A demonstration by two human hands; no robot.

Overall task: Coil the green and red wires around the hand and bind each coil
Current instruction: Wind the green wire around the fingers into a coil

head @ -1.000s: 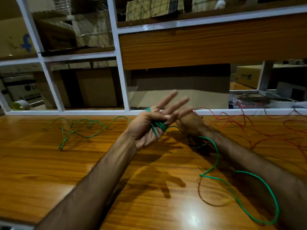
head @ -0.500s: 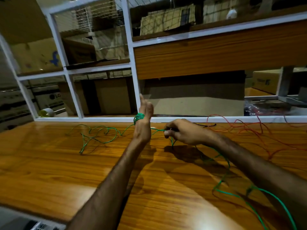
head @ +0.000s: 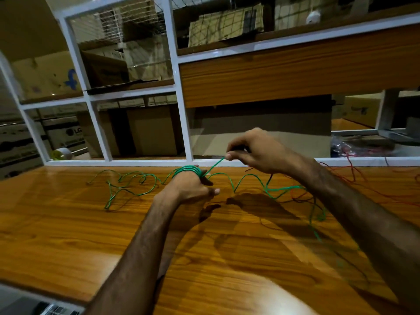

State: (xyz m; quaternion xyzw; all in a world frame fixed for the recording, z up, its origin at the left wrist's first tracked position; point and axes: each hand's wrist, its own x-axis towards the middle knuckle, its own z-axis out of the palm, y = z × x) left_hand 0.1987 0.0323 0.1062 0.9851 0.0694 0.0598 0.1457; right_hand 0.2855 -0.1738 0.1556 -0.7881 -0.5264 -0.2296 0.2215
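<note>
On a carton [head: 66, 133] behind the white frame [head: 181, 96] I read the letters "LG"; another carton [head: 45, 76] shows a blue mark, which I cannot read as a word. The left hand [head: 191, 186] is low over the wooden table [head: 68, 235], and several turns of the green wire [head: 188, 169] go around it; its fingers are hidden behind the coil, the thumb points right. The right hand [head: 252, 151] pinches the green wire between thumb and fingertips, and the strand runs tight down to the coil. The rest of this wire lies in loose loops left and right of the hands. The red wire [head: 350, 167] lies at the far right edge. Near the person the table offers wide free wood. Half a second ago the left hand stood upright; now it is lower, and the right hand is higher.
</note>
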